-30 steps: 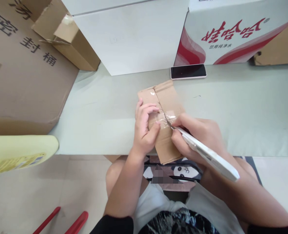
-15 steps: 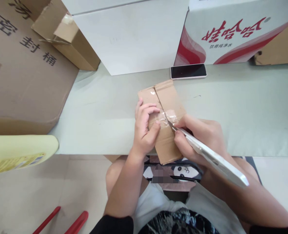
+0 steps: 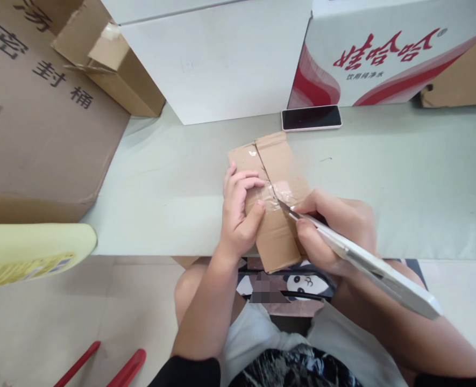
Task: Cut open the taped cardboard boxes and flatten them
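A small cardboard box (image 3: 276, 236) lies at an angle at the table's near edge, with clear tape (image 3: 283, 189) across its middle seam. My left hand (image 3: 240, 209) grips the box's left side, fingers and thumb curled over the top face. Wrapped in my right hand (image 3: 334, 228) is a white-handled utility knife (image 3: 367, 263). Its dark blade is out, and the tip touches the seam by the tape. The knife's handle slants down to the right over my forearm.
Behind the box lies a phone (image 3: 311, 117) against a white carton with red print (image 3: 367, 54). A plain white box (image 3: 221, 64) stands beside it. Large brown cartons (image 3: 52, 145) fill the left, and a pale yellow container (image 3: 32, 242) juts in at the near left edge.
My right hand has shifted slightly right with the utility knife, and more of the blade shows. The knife's handle end has swung further right. My left hand and the box have stayed put.
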The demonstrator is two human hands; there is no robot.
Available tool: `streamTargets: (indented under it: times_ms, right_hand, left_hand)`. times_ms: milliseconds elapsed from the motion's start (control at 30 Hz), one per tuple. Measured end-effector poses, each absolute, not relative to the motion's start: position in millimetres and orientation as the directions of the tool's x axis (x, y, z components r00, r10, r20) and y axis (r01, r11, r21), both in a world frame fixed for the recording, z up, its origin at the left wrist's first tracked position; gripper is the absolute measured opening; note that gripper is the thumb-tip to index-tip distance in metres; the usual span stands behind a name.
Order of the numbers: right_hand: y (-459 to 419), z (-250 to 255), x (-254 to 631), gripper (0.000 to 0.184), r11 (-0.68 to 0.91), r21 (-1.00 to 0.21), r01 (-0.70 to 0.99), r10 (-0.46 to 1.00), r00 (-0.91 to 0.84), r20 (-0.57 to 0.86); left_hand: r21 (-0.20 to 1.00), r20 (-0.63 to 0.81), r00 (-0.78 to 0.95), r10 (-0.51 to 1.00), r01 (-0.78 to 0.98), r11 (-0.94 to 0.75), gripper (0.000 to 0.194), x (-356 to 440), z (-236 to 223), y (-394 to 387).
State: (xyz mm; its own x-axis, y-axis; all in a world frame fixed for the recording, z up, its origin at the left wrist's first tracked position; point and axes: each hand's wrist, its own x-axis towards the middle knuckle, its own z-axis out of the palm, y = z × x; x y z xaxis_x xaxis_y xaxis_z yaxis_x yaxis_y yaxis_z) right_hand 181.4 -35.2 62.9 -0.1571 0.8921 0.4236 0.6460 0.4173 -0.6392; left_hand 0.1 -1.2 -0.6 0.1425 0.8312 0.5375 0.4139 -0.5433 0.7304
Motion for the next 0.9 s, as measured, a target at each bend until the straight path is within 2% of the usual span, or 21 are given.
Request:
streamTargets:
  times_ms: [400,600,900]
  right_hand:
    - [-35,61,184,0.013,0.517,-0.638,0.571,0.834,-0.170,0.525]
    - [-39,48,184,0.011,0.531,-0.638,0.557,0.775,-0.014,0.632]
    - [-38,61,184,0.012,0.519,-0.652,0.553,0.826,-0.128,0.549]
  left_hand:
    - [0.725,0.533,0.146,0.833,0.428,-0.539,0.033,-1,-1,-2]
    - [0.720,0.550,0.143,0.823,0.419,-0.554,0.032,-1,-1,0]
    - [0.715,0.545,0.144,0.826,0.435,-0.548,0.032,-1,-1,-1]
